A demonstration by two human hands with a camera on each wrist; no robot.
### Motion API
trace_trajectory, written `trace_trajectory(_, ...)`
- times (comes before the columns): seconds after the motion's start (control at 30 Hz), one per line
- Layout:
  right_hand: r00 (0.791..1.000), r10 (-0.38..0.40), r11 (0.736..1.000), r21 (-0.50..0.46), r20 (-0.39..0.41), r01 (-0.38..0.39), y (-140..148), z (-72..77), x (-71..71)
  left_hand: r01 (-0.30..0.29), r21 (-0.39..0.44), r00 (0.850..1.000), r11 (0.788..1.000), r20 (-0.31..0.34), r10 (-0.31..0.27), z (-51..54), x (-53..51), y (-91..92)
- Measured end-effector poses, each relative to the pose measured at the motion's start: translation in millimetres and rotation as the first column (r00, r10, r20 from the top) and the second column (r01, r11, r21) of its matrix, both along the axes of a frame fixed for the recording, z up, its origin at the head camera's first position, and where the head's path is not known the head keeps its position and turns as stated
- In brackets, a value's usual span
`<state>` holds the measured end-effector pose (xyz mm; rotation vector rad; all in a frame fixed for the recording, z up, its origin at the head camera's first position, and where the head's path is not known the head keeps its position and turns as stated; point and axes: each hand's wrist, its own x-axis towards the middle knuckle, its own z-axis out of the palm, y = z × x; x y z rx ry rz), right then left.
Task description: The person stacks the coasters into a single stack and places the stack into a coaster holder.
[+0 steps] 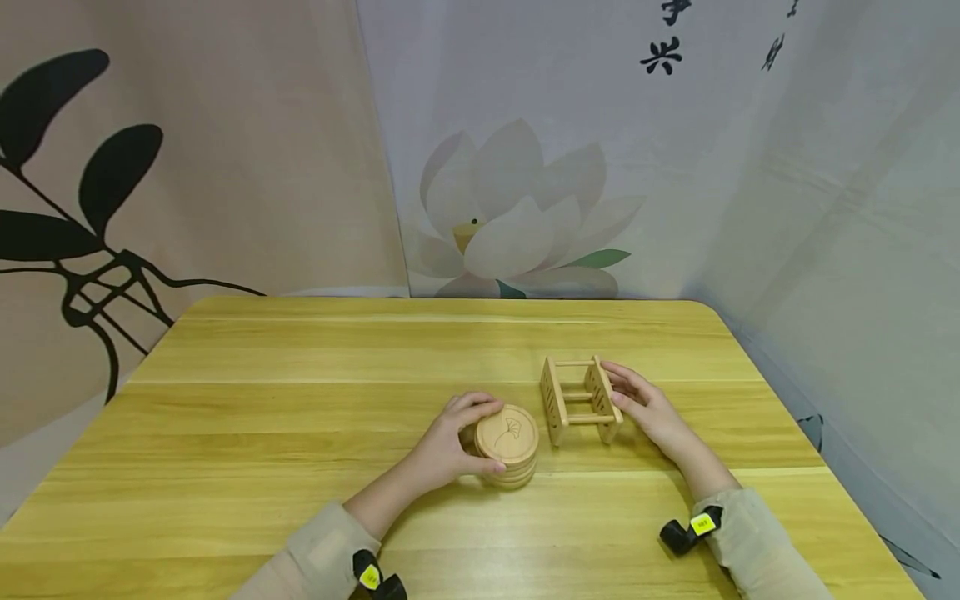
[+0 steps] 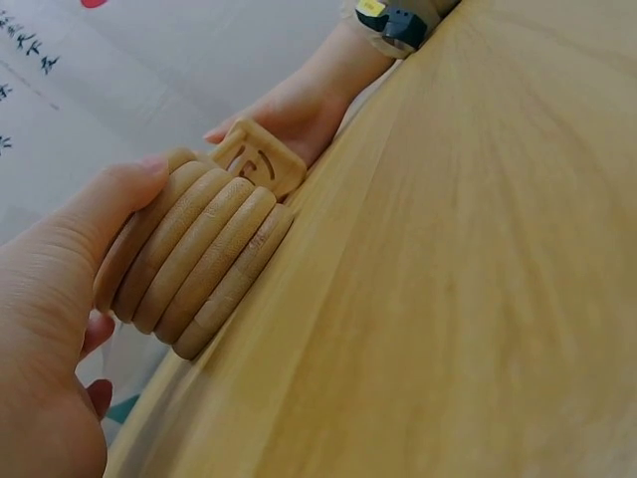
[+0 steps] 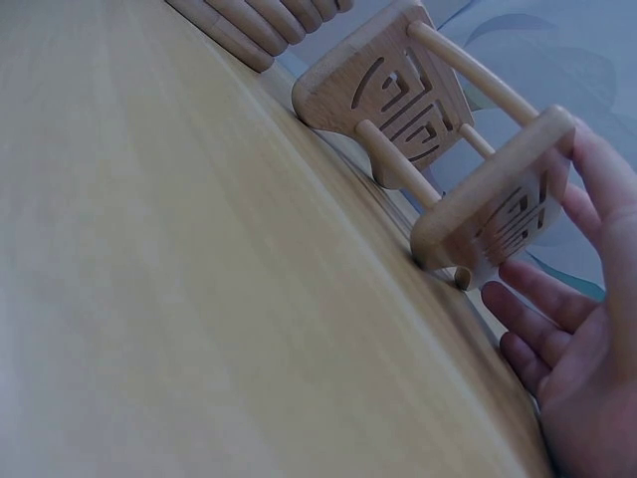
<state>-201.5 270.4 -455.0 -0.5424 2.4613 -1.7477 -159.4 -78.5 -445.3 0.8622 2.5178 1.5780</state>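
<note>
A stack of several round wooden coasters (image 1: 507,435), the top one engraved with a leaf-like motif, stands on the table. My left hand (image 1: 444,446) holds it from the left, thumb on the near side and fingers round the far side. In the left wrist view, the layered edges of the coasters (image 2: 199,259) show plainly. Just right of the stack is a small wooden coaster rack (image 1: 555,403), two cut-out side panels joined by rods. At its right panel, my right hand (image 1: 654,414) touches the outer face with loosely extended fingers (image 3: 532,314).
The wooden table (image 1: 285,400) reaches back to a fabric backdrop (image 1: 300,150) printed with leaves, a lotus and characters. A strap with a small black device (image 1: 686,533) sits on each wrist.
</note>
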Motion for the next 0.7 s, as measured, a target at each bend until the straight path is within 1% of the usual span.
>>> trace_trajectory(0.2, 1.0, -0.001, 1.0, 0.01, -0.007, 0.001, 0.3, -0.3, -0.1, -0.002, -0.02, 1.0, 1.0, -0.001, 0.002, -1.0, -0.9, -0.2)
trace_trajectory(0.43, 1.0, -0.001, 1.0, 0.016, -0.016, 0.001, 0.7, -0.5, 0.4, 0.011, -0.008, 1.0, 1.0, 0.004, -0.011, -0.5, -0.6, -0.2)
trace_trajectory(0.7, 0.999, -0.012, 0.999, 0.049, -0.038, 0.013, -0.3, 0.5, 2.3, 0.008, -0.031, 1.0, 0.999, 0.014, -0.007, -0.7, 0.0, -0.3)
